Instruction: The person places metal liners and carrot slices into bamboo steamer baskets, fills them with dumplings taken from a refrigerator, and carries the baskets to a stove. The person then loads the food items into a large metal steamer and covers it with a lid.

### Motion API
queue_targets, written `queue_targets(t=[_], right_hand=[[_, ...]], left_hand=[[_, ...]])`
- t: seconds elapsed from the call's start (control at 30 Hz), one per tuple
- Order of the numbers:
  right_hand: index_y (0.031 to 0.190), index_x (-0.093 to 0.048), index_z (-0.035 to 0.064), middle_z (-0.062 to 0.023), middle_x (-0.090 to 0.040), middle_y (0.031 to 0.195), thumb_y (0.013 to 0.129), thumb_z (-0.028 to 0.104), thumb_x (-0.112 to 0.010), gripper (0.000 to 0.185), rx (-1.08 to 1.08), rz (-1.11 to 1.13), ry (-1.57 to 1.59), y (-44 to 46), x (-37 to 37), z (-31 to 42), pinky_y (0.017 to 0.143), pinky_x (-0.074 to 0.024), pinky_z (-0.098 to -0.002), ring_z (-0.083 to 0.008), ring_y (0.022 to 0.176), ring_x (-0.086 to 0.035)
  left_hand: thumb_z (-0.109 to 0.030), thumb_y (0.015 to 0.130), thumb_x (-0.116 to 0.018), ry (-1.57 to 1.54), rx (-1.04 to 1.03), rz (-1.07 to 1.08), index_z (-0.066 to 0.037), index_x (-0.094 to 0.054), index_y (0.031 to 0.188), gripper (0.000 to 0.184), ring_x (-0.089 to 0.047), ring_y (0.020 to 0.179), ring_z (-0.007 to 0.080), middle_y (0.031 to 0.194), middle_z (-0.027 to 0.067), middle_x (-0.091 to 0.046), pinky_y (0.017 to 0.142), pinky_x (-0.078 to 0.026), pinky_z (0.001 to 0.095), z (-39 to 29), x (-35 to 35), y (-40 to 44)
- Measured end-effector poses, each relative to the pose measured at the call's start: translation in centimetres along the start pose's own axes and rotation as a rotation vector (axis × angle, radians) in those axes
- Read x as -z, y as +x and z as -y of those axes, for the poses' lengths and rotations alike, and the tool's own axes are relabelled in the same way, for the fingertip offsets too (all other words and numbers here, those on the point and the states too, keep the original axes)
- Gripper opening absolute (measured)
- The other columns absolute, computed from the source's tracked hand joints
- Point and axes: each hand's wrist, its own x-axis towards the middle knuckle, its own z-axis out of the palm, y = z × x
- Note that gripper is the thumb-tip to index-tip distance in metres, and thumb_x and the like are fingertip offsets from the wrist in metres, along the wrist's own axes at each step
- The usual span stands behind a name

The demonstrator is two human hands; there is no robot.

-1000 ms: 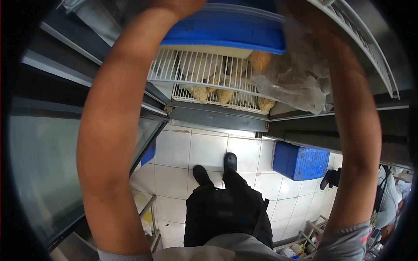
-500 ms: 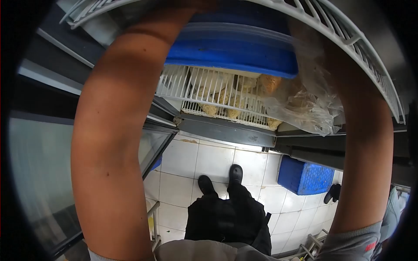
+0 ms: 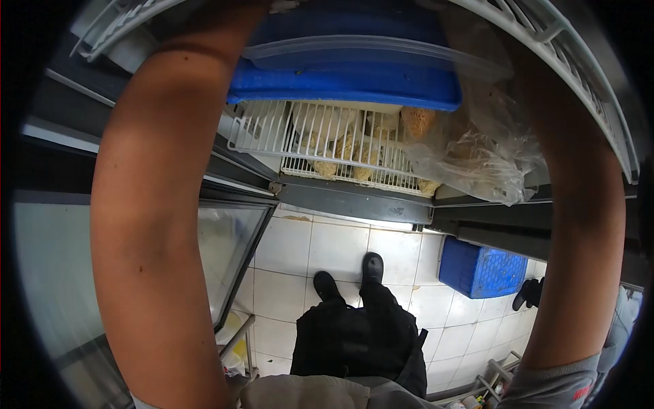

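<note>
Both my arms reach up into a refrigerator, on either side of a blue tray (image 3: 347,85). My left forearm (image 3: 184,75) runs past the tray's left end, and its hand lies beyond the top edge of the view. On the other side, my right forearm (image 3: 579,150) goes up into shade behind a white wire rack (image 3: 552,37), its hand out of sight too. A clear plastic rim (image 3: 368,48) spans the space between my arms, above the blue tray. Crumpled clear plastic bags (image 3: 490,157) hang at the tray's right, near my right arm.
Below the tray, a white wire shelf (image 3: 320,140) sits over bags of pale food (image 3: 361,160). A glass door (image 3: 231,259) stands open at left. On the tiled floor (image 3: 279,245) is a blue crate (image 3: 480,266). Another person's dark shoe (image 3: 524,294) shows beside it.
My left forearm has shifted left and the right one slightly right. The clear plastic rim now shows farther to both sides, and the blue tray appears a little higher and more to the left.
</note>
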Motion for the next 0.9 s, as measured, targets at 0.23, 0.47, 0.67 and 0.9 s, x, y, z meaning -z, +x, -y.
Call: queue_targets(t=[0.23, 0.47, 0.67, 0.9], right_hand=[[0.115, -0.058, 0.0049, -0.0107, -0.060, 0.114, 0.087, 0.023, -0.058, 0.033, -0.005, -0.008, 0.020, -0.4, 0.8, -0.5, 0.086, -0.0462, -0.0361, -0.0245, 0.103, -0.058], [0.115, -0.058, 0.0042, -0.0104, -0.060, 0.114, 0.087, 0.024, -0.059, 0.034, -0.047, -0.034, 0.038, -1.7, 1.8, -0.5, 0.087, -0.0457, -0.0364, -0.0243, 0.104, -0.058], [0.114, -0.058, 0.0035, -0.0101, -0.060, 0.115, 0.087, 0.024, -0.059, 0.034, -0.089, -0.053, 0.063, -2.7, 2.9, -0.5, 0.089, -0.0453, -0.0365, -0.0241, 0.105, -0.058], [0.114, -0.058, 0.0028, -0.0097, -0.060, 0.115, 0.087, 0.025, -0.060, 0.035, -0.139, -0.107, 0.099, -5.1, 3.7, -0.1, 0.090, -0.0448, -0.0367, -0.0238, 0.105, -0.058]], left_hand=[[-0.017, 0.087, -0.049, -0.017, 0.011, -0.001, 0.001, -0.053, 0.116, 0.034, -0.053, 0.108, 0.0331, 0.115, 0.0192, -0.056, 0.093, -0.042, 0.0425, 0.2, 0.1, 0.8], [-0.017, 0.087, -0.049, -0.061, 0.037, 0.014, 0.001, -0.052, 0.117, 0.035, -0.051, 0.110, 0.0333, 0.117, 0.0190, -0.055, 0.094, -0.041, 0.0426, -0.1, 0.5, 2.0], [-0.018, 0.087, -0.049, -0.104, 0.069, 0.034, 0.001, -0.051, 0.118, 0.036, -0.050, 0.111, 0.0334, 0.119, 0.0188, -0.054, 0.095, -0.041, 0.0428, -0.2, 0.6, 2.7], [-0.018, 0.088, -0.050, -0.131, 0.080, 0.044, 0.001, -0.050, 0.119, 0.037, -0.049, 0.113, 0.0335, 0.121, 0.0186, -0.052, 0.096, -0.040, 0.0430, -0.9, 1.5, 2.5]])
